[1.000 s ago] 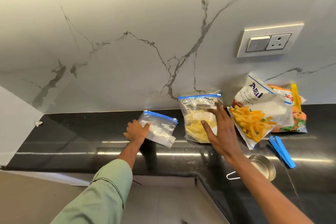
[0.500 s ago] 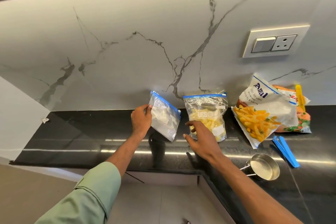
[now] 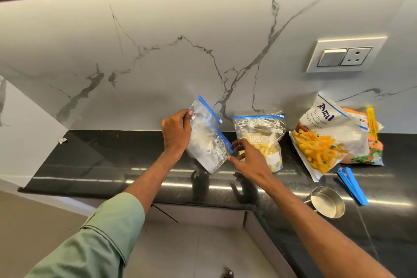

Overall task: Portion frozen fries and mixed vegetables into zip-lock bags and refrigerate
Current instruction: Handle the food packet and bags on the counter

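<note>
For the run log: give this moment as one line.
left hand: holds flat clear bag up | right hand: pinches its zip corner | filled zip bag: upright on counter

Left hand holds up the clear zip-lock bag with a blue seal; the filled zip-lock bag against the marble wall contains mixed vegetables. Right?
No: in the head view the filled zip-lock bag holds pale yellow fries, not mixed vegetables. The left hand does hold up the clear blue-sealed bag.

A pale green shirt sleeve [image 3: 106, 241] covers the left arm [image 3: 146, 178], its stitched cuff [image 3: 126, 214] ending below the elbow. The right forearm [image 3: 304, 212] is bare.
</note>
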Demonstrator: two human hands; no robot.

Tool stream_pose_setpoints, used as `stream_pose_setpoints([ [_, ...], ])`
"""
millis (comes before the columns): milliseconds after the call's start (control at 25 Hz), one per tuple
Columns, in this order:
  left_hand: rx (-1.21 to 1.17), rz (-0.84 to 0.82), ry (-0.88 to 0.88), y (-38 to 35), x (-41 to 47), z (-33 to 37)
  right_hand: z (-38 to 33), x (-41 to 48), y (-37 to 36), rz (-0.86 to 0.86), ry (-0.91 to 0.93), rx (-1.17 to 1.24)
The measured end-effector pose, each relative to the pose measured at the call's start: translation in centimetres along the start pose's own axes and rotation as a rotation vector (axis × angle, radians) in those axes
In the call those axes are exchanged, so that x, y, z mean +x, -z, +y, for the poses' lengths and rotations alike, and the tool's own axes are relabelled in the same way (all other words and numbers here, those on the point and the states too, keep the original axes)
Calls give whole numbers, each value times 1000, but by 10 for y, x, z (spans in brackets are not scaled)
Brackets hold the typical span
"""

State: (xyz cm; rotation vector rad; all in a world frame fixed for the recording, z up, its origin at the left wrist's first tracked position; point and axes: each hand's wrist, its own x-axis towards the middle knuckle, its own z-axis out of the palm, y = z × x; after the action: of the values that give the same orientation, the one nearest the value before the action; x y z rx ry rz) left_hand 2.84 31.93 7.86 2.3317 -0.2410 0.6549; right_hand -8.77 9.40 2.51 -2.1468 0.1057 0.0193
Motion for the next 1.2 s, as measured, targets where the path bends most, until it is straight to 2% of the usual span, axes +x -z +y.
stream_pose_setpoints([
  [200,-560,35,154,24,1,56,-21,7,22,60,-240,518],
  [280,-718,-83,105,27,-7,88,-34,7,39,-14,-303,736],
  [360,-816,-294,43,27,-27,117,-33,4,53,-63,-288,908],
  [440,-850,-439,59,23,-50,136,-22,-2,69,-25,-198,1050],
  [520,-868,-496,138,18,-63,141,-10,-10,87,79,-97,1103],
  [680,-833,-624,192,7,-64,137,1,-26,125,317,7,884],
  [760,-878,-669,216,3,-63,143,3,-32,139,338,81,764],
  [840,-833,-591,213,2,-58,159,2,-38,148,303,122,658],
  [960,-484,-380,-115,-5,-50,185,-8,-51,155,227,200,515],
  [1080,-480,-414,-294,-11,-56,217,-17,-63,156,175,284,377],
  [1200,-467,-400,-371,-18,-62,227,-22,-75,162,191,299,276],
])
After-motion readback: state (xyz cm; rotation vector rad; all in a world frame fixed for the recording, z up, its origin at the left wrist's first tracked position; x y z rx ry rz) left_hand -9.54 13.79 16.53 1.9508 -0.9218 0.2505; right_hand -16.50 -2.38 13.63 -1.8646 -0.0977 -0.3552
